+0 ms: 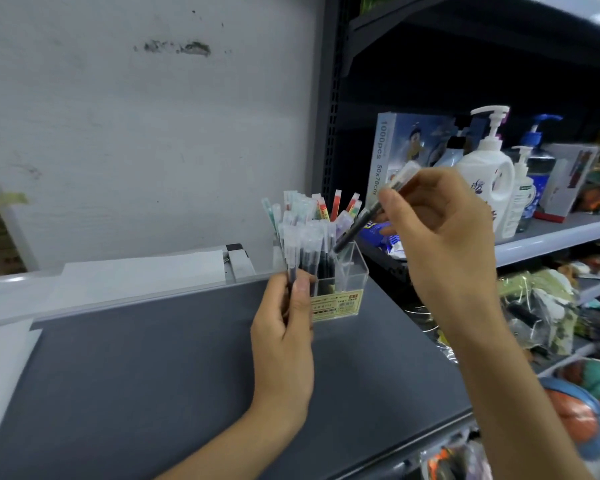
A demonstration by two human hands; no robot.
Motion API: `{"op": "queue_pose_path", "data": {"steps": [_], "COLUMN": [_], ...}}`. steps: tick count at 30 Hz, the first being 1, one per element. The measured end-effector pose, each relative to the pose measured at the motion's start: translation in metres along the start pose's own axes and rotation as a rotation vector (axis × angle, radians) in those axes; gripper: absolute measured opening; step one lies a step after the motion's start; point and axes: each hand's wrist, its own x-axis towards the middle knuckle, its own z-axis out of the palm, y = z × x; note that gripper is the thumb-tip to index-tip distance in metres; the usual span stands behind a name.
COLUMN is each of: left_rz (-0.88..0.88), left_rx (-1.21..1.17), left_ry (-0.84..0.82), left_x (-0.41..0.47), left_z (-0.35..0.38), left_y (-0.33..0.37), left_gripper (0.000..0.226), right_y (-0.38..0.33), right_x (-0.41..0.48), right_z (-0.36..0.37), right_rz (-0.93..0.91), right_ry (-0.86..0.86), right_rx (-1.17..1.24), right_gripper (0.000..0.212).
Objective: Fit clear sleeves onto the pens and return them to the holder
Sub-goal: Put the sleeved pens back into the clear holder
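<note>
The left hand (284,327) gripped a bundle of pens (303,251) upright, fingers curled round the barrels, their clear tops rising above the fist. The bundle stood just beside the clear holder (349,271), at its left front. The holder sat on the grey shelf (153,375) near its right edge, with a yellow label (336,303) on its front and coloured pens (335,206) in its rear part. The right hand (440,230) pinched a single black pen (357,226), tilted, its dark end low over the holder's right compartment. A pump bottle (485,181) stood on the side shelf (551,237).
</note>
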Motion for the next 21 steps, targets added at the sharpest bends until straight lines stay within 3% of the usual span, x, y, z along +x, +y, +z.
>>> {"op": "queue_pose_path", "data": {"steps": [14, 21], "left_rz": [0.015, 0.005], "left_rx": [0.019, -0.008], "left_ry": [0.051, 0.07], "left_x": [0.002, 0.003], "left_z": [0.002, 0.001], "left_y": [-0.004, -0.007], "left_gripper": [0.024, 0.031], "right_y": [0.045, 0.054], "right_x": [-0.008, -0.009], "right_z": [0.044, 0.048], "right_rz": [0.113, 0.182], "right_ry": [-0.188, -0.204], "right_rx": [-0.264, -0.399], "right_gripper": [0.013, 0.016]}}
